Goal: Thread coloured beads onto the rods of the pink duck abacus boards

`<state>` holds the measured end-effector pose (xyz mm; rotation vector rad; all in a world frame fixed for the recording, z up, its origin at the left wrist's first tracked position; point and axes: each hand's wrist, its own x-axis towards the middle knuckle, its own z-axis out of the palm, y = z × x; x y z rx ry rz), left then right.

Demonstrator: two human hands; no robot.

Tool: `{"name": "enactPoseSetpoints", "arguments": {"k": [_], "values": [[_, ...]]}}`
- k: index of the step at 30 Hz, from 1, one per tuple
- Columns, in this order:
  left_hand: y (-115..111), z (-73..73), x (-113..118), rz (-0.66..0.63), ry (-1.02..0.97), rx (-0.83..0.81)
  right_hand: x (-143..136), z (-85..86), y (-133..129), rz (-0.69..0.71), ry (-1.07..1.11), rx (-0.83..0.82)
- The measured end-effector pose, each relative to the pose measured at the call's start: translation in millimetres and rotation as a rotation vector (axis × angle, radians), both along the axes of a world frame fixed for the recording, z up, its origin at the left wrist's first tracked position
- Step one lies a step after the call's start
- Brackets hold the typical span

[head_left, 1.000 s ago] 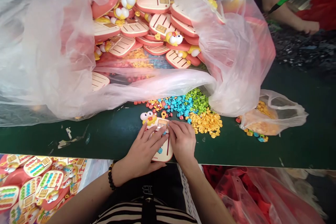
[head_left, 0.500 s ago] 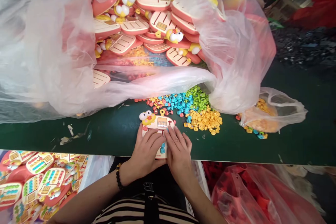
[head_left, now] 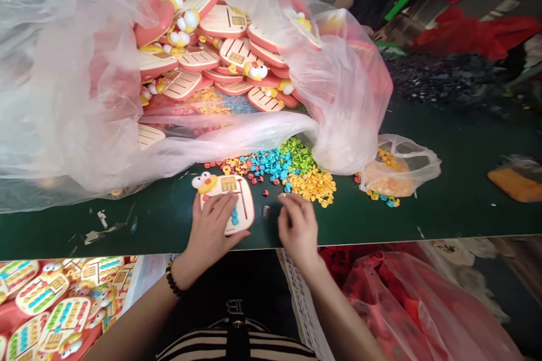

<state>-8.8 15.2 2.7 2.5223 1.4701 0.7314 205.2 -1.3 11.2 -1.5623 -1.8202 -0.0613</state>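
A cream toy board (head_left: 249,194) with a pink rim and a yellow big-eyed head lies near the table's front edge. Blue pieces (head_left: 235,217) sit in one of its slots; other slots are under my fingers. My left hand (head_left: 214,223) grips the board, fingers across its face and thumb along the lower edge. To the right, apart from the board, my right hand (head_left: 298,228) hovers with curled fingers; whatever they may hold is hidden. Just beyond it lies a heap of yellow pieces (head_left: 313,185), beside green pieces (head_left: 297,153) and more blue pieces (head_left: 266,162).
A large clear plastic bag (head_left: 339,118) full of similar boards (head_left: 199,58) covers the back of the table (head_left: 161,220). Farther right lies a small bag (head_left: 392,172) of yellow pieces. Filled boards (head_left: 46,293) are below left, a red-filled bag (head_left: 406,299) below right. Another person is at back right.
My right hand has come off the board and moved right, toward the yellow pieces. The left hand still holds the board, now farther left in view. The camera view has shifted.
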Motion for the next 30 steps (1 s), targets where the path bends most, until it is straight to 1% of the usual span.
{"name": "enactPoseSetpoints", "arguments": {"k": [2,3,4,6,9,11,13,15,17,19,21,24,26,27,28,29,30], "values": [[4,0.0,-6,0.033,0.008,0.034,22,0.7,6,-0.164,-0.046,-0.065],[5,0.1,-7,0.035,0.01,0.044,32,0.1,9,-0.207,-0.062,-0.12],[5,0.3,-7,0.034,0.009,0.049,40,-0.7,14,-0.221,-0.075,-0.17],[3,1.0,-5,0.03,-0.003,0.044,51,-0.2,28,-0.18,-0.09,-0.229],[-1,2.1,2,-0.008,-0.014,0.024,61,9.9,60,-0.099,-0.086,-0.217],[-3,2.4,5,-0.024,-0.008,0.019,67,19.7,84,-0.149,-0.093,-0.196],[-4,1.9,6,-0.019,0.006,0.021,71,25.6,106,-0.188,-0.131,-0.212],[-4,1.1,7,-0.016,0.023,0.024,72,24.9,124,-0.197,-0.185,-0.238],[-2,0.1,9,-0.025,0.037,0.027,72,19.3,134,-0.189,-0.227,-0.232],[0,-0.7,10,-0.039,0.047,0.034,74,13.8,138,-0.171,-0.24,-0.199],[2,-1.0,12,-0.055,0.053,0.04,77,12.3,138,-0.15,-0.23,-0.181],[3,-0.8,13,-0.071,0.043,0.035,74,18.3,127,-0.163,-0.19,-0.15],[4,-0.5,14,-0.078,0.028,0.024,59,23.6,115,-0.152,-0.155,-0.066],[4,-0.4,14,-0.08,0.02,0.019,48,25.0,108,-0.122,-0.141,-0.012],[5,-0.3,14,-0.081,0.012,0.015,35,25.2,102,-0.051,-0.133,0.025],[5,-0.3,14,-0.079,0.005,0.012,22,24.0,95,0.055,-0.147,0.029],[5,-0.5,14,-0.076,0.002,0.009,9,21.6,90,0.13,-0.174,0.026]]}}
